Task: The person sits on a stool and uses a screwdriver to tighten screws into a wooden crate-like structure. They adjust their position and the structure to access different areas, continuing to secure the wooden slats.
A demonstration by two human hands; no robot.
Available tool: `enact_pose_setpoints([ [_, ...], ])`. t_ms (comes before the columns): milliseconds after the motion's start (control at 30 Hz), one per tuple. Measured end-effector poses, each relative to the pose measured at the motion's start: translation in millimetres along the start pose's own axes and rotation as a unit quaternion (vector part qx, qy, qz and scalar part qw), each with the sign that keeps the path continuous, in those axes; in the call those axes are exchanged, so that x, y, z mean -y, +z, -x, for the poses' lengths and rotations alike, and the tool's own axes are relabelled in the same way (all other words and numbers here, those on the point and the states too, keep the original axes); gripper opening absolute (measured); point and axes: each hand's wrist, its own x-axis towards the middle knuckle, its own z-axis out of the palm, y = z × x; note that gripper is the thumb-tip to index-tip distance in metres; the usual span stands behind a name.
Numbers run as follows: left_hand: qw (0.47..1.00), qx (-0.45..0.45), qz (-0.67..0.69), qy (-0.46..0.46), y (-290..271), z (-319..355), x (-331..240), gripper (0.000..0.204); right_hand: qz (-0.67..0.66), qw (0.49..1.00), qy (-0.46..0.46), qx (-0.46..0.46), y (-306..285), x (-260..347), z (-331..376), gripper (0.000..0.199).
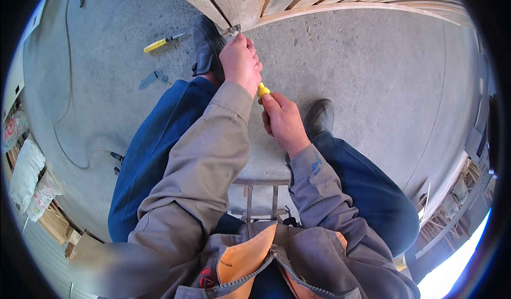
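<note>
My left hand [242, 63] is closed at the lower corner of an upright wooden frame [245, 3]. Its fingertips are against a small metal fitting [233, 30] there, but what lies inside the fingers is hidden. Just below and to the right, my right hand [285, 120] grips a yellow-handled screwdriver [263, 90]. Only the front of that handle shows, pointing up toward my left hand, which hides the shaft. Another yellow-handled tool [157, 45] with a metal shaft lies on the floor, left of my left shoe [207, 46].
A blue-grey flat piece [153, 79] lies on the concrete floor [372, 80]. A cable [68, 80] runs along the left, ending in a plug near my knee. White sacks [26, 171] and wood are at the left edge; stacked wood [450, 214] is at the right. Below my hands is a metal-framed stand [261, 182].
</note>
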Motion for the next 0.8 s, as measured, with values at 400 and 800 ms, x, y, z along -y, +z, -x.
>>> enact_pose_setpoints([
  [400, 0.996, 0.063, -0.065, -0.023, -32, 10, -2, 0.029, 0.074, 0.997, -0.012, -0.032, 1, -6, 14, 0.031],
  [800, 0.979, 0.115, -0.166, -0.003, -84, 157, -5, 0.039, -0.093, 0.981, -0.153, -0.069, -7, 18, 150, 0.026],
])
